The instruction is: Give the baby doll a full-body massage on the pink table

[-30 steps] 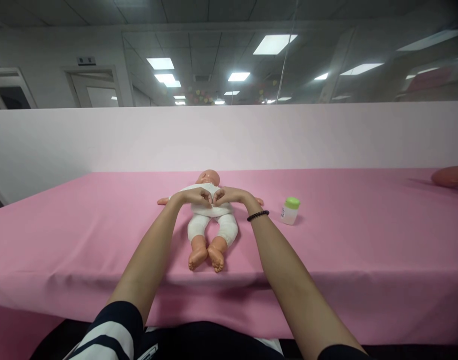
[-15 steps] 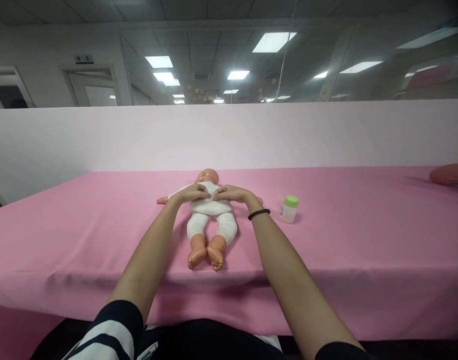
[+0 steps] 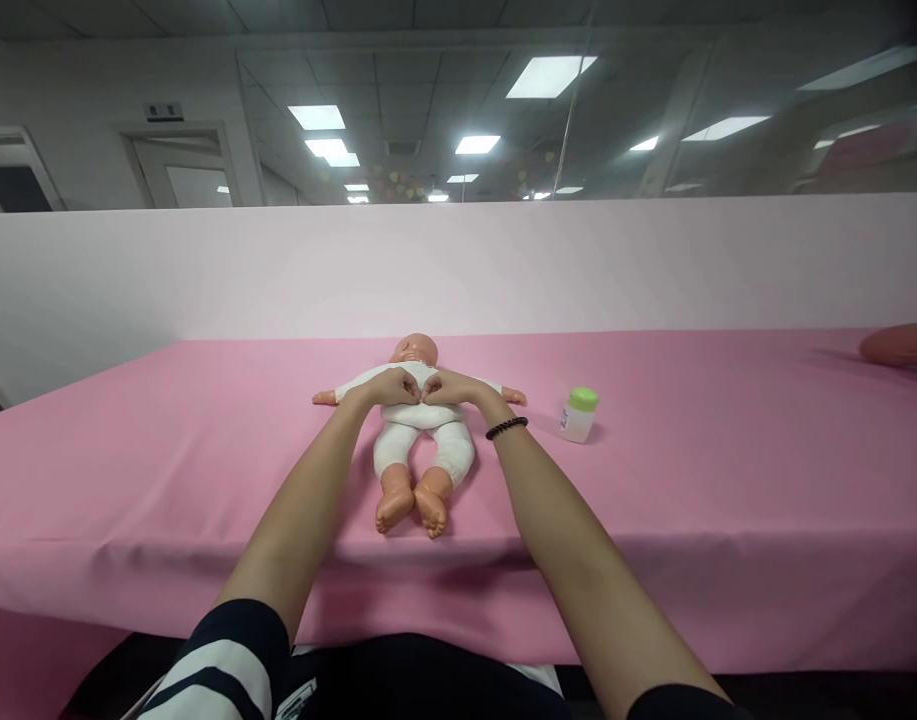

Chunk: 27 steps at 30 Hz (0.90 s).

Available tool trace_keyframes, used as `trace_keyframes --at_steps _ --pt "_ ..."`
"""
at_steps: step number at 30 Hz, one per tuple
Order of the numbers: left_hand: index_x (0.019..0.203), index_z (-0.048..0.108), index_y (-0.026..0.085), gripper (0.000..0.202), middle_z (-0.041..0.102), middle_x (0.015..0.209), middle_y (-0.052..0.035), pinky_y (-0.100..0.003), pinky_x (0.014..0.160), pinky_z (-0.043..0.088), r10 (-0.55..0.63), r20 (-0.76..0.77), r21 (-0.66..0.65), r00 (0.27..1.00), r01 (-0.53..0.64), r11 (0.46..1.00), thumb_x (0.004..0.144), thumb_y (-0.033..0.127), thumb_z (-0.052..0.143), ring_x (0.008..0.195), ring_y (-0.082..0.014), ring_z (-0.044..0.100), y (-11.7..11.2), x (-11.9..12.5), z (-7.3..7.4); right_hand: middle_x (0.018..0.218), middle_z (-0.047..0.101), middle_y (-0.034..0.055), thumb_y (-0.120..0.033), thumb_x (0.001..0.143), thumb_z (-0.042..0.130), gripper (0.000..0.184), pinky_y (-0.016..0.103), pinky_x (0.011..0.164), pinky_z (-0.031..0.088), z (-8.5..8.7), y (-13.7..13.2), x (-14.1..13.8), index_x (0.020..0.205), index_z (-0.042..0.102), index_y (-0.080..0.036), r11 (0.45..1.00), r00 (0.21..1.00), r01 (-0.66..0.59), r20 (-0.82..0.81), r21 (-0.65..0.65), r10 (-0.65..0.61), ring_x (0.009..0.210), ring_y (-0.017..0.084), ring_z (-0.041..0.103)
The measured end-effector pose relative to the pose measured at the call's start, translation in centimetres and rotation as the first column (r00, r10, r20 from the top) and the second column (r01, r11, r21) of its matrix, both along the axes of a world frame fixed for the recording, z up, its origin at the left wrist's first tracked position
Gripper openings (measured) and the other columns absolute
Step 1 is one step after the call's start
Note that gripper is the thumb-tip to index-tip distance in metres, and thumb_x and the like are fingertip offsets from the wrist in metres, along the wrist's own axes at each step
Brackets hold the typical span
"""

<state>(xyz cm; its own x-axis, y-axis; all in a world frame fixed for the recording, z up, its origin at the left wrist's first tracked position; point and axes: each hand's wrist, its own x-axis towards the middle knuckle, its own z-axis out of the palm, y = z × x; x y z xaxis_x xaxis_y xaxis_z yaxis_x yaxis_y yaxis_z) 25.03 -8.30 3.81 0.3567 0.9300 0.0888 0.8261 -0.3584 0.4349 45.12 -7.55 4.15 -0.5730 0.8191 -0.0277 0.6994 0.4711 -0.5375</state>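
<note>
A baby doll (image 3: pixel 415 348) in white clothes lies on its back, its head at the far side and its bare feet towards me. Its arms stretch out to both sides. My left hand (image 3: pixel 395 387) and my right hand (image 3: pixel 452 388) meet over the middle of its chest. Both have curled fingers pinched at the front of the doll's white top (image 3: pixel 420 412); the exact bit between the fingertips is too small to make out. A dark beaded bracelet (image 3: pixel 507 428) circles my right wrist.
A pink cloth (image 3: pixel 690 450) covers the table. To the doll's right stands a small translucent jar (image 3: pixel 578 424) with a green lid. Part of an orange-brown rounded object (image 3: pixel 899 346) shows at the far right edge. A low white wall (image 3: pixel 458 265) runs behind the table.
My hands have drawn closer together over the doll's chest. My right wrist has shifted slightly left, uncovering more of the doll's arm. The doll and jar stay in place.
</note>
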Motion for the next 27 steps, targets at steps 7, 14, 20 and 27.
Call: trace_keyframes --at_steps 7,14,20,27 --pt "0.090 0.071 0.026 0.022 0.069 0.088 -0.0005 -0.029 0.079 0.046 0.040 -0.089 0.017 0.995 -0.039 0.999 0.078 0.044 0.064 0.089 -0.0194 0.059 0.0 0.4 -0.1 0.080 0.061 0.0004 -0.023 0.078 0.063 0.005 0.025 0.064 0.038 -0.9 0.6 -0.3 0.080 0.060 -0.019 0.997 0.997 0.063 -0.036 0.050 -0.061 0.070 0.013 0.049" --pt "0.110 0.069 0.022 0.030 0.074 0.101 -0.0055 -0.031 0.078 0.048 0.062 -0.019 0.138 0.998 -0.058 0.989 0.085 0.038 0.060 0.091 -0.0220 0.066 1.5 0.5 -1.3 0.072 0.056 -0.0010 -0.024 0.083 0.056 0.009 0.025 0.059 0.034 -1.7 1.5 0.0 0.075 0.056 -0.018 0.993 0.988 0.082 -0.141 0.084 -0.070 0.064 0.011 0.045" --pt "0.106 0.073 0.022 0.026 0.076 0.102 -0.0071 -0.035 0.085 0.048 0.134 -0.063 0.152 0.989 -0.123 0.981 0.087 0.034 0.058 0.094 -0.0249 0.068 1.9 1.0 -1.8 0.091 0.070 0.0049 -0.021 0.083 0.058 0.009 0.024 0.066 0.039 -2.4 1.7 -0.7 0.089 0.064 -0.017 0.967 0.976 0.196 -0.130 0.164 -0.176 0.076 0.015 0.058" --pt "0.107 0.072 0.019 0.028 0.075 0.098 -0.0087 -0.033 0.082 0.048 0.140 -0.041 0.205 0.989 -0.129 0.970 0.091 0.033 0.054 0.092 -0.0247 0.068 1.2 1.3 -1.8 0.082 0.070 0.0065 -0.019 0.086 0.055 0.011 0.026 0.066 0.037 -3.4 2.6 -1.5 0.080 0.065 -0.017 0.914 0.973 0.226 -0.116 0.337 -0.198 0.072 0.017 0.058"
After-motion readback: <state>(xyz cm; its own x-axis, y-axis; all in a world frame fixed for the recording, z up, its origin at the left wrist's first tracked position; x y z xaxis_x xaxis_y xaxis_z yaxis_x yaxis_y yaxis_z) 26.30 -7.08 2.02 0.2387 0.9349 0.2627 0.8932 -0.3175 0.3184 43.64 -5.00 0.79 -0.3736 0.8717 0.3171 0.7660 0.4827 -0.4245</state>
